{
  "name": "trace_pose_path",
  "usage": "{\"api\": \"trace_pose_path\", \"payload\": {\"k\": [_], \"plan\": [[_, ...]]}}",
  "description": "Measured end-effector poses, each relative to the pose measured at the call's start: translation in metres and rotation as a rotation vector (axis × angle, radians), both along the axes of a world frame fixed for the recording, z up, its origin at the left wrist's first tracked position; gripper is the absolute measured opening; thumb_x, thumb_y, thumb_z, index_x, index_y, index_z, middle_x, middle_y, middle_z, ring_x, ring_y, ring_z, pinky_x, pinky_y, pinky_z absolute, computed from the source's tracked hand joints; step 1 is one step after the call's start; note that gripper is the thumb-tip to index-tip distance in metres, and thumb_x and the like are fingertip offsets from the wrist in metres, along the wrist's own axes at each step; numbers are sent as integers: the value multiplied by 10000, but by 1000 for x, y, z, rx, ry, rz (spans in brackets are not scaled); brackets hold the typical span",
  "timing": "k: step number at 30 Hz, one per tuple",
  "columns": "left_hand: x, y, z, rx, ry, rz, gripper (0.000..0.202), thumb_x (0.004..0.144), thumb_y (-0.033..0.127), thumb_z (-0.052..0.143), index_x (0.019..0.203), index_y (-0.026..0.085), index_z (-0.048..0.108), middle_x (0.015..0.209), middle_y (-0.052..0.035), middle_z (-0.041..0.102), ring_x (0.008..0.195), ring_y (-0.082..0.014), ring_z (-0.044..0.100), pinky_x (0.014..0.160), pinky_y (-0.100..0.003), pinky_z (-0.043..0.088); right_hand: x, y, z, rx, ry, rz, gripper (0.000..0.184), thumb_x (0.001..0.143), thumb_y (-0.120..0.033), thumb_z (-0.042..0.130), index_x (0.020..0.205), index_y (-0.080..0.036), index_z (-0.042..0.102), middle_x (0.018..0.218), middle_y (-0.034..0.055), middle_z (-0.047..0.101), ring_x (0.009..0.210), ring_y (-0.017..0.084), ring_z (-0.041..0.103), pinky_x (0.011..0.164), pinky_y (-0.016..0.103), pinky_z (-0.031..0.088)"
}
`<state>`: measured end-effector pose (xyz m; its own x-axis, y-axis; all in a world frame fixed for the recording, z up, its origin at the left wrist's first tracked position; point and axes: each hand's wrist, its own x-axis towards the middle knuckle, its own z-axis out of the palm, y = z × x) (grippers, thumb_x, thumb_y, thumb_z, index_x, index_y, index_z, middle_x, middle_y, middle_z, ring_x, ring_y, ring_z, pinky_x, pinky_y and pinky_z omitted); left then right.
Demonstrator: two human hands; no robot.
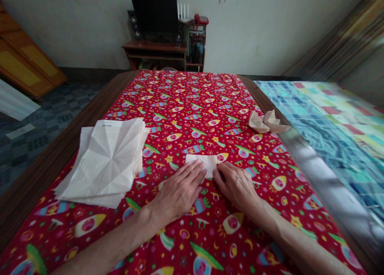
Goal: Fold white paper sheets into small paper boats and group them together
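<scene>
A small folded white paper (200,162) lies on the red rocket-print cloth (192,107) in front of me. My left hand (177,191) lies flat on the cloth, fingers stretched out, fingertips resting on the paper's near edge. My right hand (237,185) has its fingers curled and pressed onto the paper's right corner. A stack of creased white sheets (105,163) sits to the left of my left hand.
Two folded beige paper figures (267,122) rest near the table's right edge. A bed with a blue patchwork cover (330,119) runs along the right. A desk with a monitor (156,15) and speakers stands against the far wall.
</scene>
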<state>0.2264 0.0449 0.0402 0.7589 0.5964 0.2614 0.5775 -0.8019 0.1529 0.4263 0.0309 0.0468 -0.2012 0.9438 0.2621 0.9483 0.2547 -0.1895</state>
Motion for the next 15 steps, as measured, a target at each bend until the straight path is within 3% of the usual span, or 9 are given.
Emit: {"api": "trace_pose_path", "payload": {"k": [15], "plan": [[0, -3, -3, 46, 51, 16, 410, 964, 232, 360, 1344, 102, 444, 1458, -119, 396, 1387, -239, 287, 1138, -413, 297, 0, 0, 0, 9, -8, -1, 272, 929, -272, 412, 705, -181, 536, 638, 8, 596, 539, 118, 548, 543, 255, 264]]}}
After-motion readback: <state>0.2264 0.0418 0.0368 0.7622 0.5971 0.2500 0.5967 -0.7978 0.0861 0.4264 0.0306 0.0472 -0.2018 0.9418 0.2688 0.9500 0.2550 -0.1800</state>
